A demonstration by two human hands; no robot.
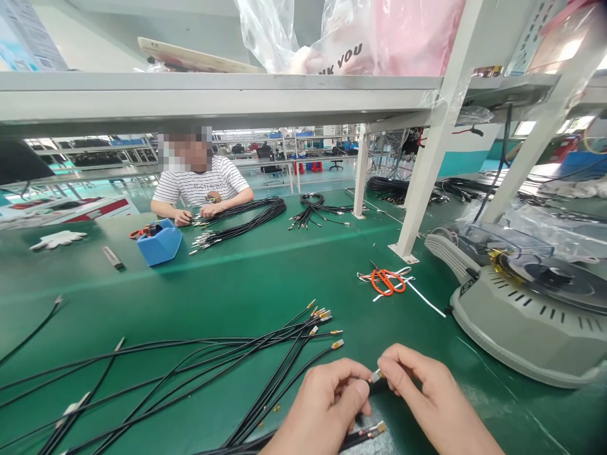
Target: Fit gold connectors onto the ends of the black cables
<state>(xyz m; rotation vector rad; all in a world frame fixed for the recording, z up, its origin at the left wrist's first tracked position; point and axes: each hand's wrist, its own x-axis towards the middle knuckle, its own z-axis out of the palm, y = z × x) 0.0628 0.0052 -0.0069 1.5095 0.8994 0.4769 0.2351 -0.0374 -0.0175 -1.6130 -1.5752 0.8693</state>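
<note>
Near the front edge of the table, my left hand (327, 401) is closed in a pinch at a black cable's end, most of which its fingers hide. The fingertips of my right hand (422, 388) close on the small metal connector (377, 376) of that end, between the two hands. Below my left hand, another cable end (378, 428) with a yellowish wrap lies on the table. To the left spreads a loose bunch of black cables (265, 338), several of them tipped with metal connectors and yellow tape.
Orange-handled scissors (387, 281) lie by white strips ahead. A grey tape dispenser (526, 322) stands at right, near a white shelf post (427, 151). Across the green table (265, 278), a co-worker (203, 183) handles cables beside a blue box (160, 243) of tools.
</note>
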